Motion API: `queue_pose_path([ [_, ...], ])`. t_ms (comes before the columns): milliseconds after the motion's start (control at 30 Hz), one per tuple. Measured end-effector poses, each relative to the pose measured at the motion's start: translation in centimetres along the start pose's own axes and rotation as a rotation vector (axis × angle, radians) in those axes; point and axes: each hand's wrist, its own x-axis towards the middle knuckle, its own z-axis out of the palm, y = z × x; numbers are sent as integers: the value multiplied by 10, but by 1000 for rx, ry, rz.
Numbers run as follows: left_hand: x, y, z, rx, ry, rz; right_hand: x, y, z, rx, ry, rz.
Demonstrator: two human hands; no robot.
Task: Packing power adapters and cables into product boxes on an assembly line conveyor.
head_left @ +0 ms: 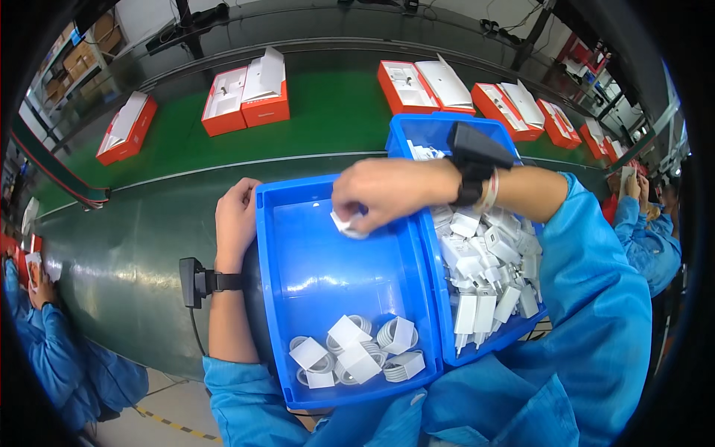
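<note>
My right hand (pixel 391 192) is over the far part of a blue bin (pixel 350 287). Its fingers are closed on a small white piece (pixel 347 226), which looks like a paper-banded cable, partly hidden by the fingers. Several coiled white cables (pixel 356 363) with white paper bands lie at the near end of this bin. My left hand (pixel 237 212) is at the bin's far left corner, its fingers curled against the rim. To the right, under my right forearm, a second blue bin (pixel 447 356) holds a heap of white charger plugs (pixel 488 261).
Beyond the bins, open orange-and-white boxes (pixel 246 93) stand in a row on a green belt (pixel 320 104). Another blue bin (pixel 398 138) with white pieces is at the back right. Co-workers in blue sleeves are at the far left (pixel 52 328) and far right (pixel 644 246).
</note>
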Motion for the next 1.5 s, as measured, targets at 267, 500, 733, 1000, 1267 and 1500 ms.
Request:
queue_pose_path([
  [267,-3,4,-3,-60,6,-41,-1,-28,17,-278,95,38],
  [500,-6,5,-4,-65,23,-11,-30,19,-72,-229,444,-41],
  [733,-2,-2,0,-62,2,-35,-113,173,-109,-257,221,530],
  [1000,-5,-5,-1,-133,14,-21,-120,196,-111,-180,175,692],
  [1267,-3,-1,-1,-142,-5,-50,-135,231,-95,-189,124,727],
  [1500,0,0,1,-156,-25,-51,-161,235,-88,-302,202,679],
])
